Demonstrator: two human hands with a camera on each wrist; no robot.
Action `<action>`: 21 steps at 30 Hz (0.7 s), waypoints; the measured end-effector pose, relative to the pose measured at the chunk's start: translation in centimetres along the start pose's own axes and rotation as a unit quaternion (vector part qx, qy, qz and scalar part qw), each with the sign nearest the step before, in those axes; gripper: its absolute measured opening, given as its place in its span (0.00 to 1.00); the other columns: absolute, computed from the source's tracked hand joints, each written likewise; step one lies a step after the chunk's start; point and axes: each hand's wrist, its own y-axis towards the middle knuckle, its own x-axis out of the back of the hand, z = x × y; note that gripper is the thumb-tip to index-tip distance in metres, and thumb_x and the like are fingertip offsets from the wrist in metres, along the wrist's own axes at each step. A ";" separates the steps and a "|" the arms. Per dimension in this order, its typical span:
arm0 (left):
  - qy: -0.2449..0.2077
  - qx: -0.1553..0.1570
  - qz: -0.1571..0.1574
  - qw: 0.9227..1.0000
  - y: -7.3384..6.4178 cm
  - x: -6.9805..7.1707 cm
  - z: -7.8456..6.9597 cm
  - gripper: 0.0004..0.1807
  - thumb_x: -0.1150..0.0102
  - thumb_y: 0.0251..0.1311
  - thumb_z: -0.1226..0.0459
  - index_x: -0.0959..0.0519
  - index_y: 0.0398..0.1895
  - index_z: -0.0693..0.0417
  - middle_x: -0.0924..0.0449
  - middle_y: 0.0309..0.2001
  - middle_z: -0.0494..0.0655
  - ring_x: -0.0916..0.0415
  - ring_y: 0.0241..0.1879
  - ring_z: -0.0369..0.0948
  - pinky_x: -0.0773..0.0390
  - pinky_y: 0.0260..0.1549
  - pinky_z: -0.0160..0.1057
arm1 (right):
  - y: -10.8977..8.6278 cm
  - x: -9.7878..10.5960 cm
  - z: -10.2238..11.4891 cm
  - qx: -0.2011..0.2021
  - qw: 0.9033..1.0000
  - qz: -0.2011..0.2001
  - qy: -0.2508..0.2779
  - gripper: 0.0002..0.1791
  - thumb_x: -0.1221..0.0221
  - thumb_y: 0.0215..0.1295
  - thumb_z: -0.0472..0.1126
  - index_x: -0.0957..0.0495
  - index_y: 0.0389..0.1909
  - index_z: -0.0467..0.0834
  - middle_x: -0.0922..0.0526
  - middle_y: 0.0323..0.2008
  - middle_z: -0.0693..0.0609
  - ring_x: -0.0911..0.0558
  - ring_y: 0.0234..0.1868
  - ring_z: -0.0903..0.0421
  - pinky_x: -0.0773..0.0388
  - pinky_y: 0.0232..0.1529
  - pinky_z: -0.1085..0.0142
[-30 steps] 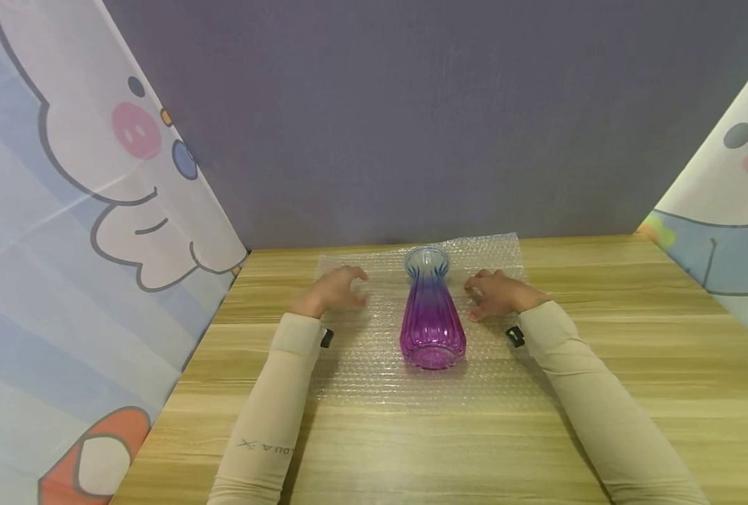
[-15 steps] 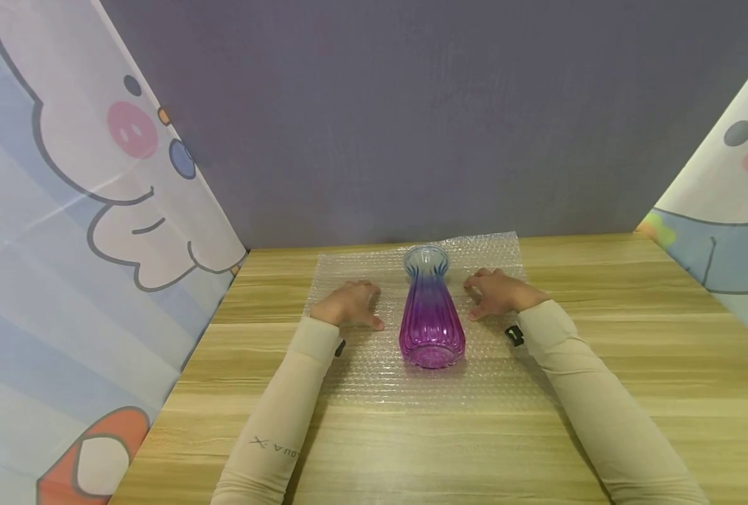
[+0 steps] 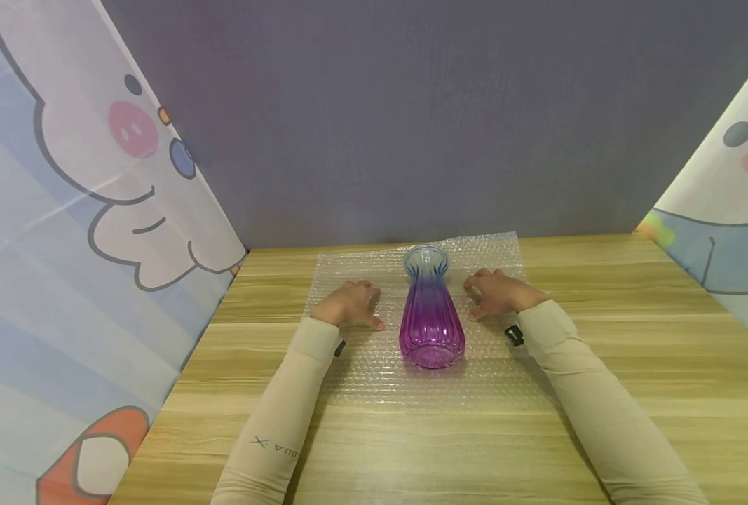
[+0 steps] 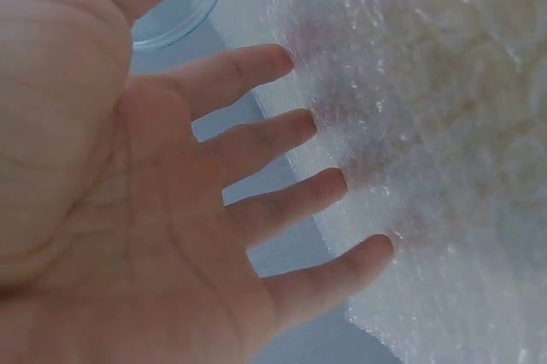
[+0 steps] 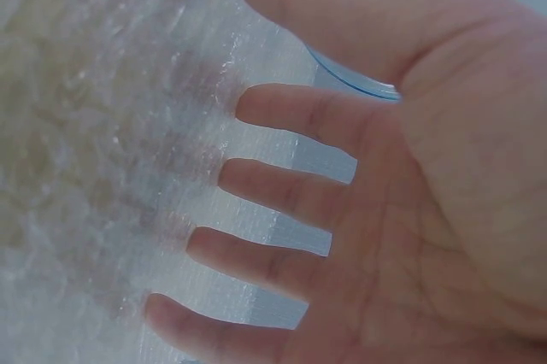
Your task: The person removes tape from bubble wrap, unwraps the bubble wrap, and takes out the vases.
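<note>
A ribbed glass vase, purple at its base and fading through blue to a clear rim, lies on its side on a sheet of bubble wrap. Its rim points to the back. To its left, my left hand rests on the bubble wrap with fingers spread. On the other side my right hand does the same, also apart from the vase. Both wrist views show the fingertips touching the wrap, palms facing the camera. Part of the vase's rim appears behind the left thumb; the right thumb partly covers it in the right wrist view.
The wrap lies on a wood-grain table, near its back edge. A grey panel stands behind. Cartoon-printed cloth hangs along the left, and similar cloth on the right.
My left hand has moved right and slightly toward me, closer to the vase, and then come to rest on the wrap. My right hand and the vase have stayed in place.
</note>
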 end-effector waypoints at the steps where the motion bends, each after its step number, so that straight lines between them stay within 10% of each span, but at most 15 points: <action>1: 0.003 0.001 0.001 1.000 0.0 0.0 -0.1 0.49 0.25 0.54 0.46 0.36 0.78 0.50 0.43 0.80 0.56 0.46 0.78 0.60 0.43 0.76 0.60 | 0.0 0.0 0.0 0.001 1.000 0.000 0.000 0.40 0.28 0.58 0.48 0.29 0.68 0.35 0.33 0.69 0.27 0.34 0.66 0.20 0.31 0.61 0.27; 14: 0.015 0.009 0.005 1.000 -0.4 0.2 -0.3 0.49 0.27 0.56 0.46 0.36 0.78 0.49 0.44 0.80 0.58 0.46 0.78 0.61 0.42 0.75 0.61 | 0.1 0.3 0.1 0.012 1.000 -0.002 0.002 0.37 0.29 0.59 0.49 0.27 0.66 0.35 0.31 0.67 0.27 0.33 0.65 0.20 0.32 0.62 0.28; 21: 0.010 0.014 0.006 1.000 -0.3 0.0 -0.3 0.48 0.27 0.55 0.45 0.36 0.78 0.47 0.44 0.80 0.56 0.47 0.79 0.61 0.41 0.74 0.63 | 0.5 0.7 0.5 0.060 0.994 -0.079 0.037 0.23 0.39 0.71 0.43 0.22 0.59 0.30 0.19 0.55 0.30 0.20 0.57 0.30 0.25 0.61 0.37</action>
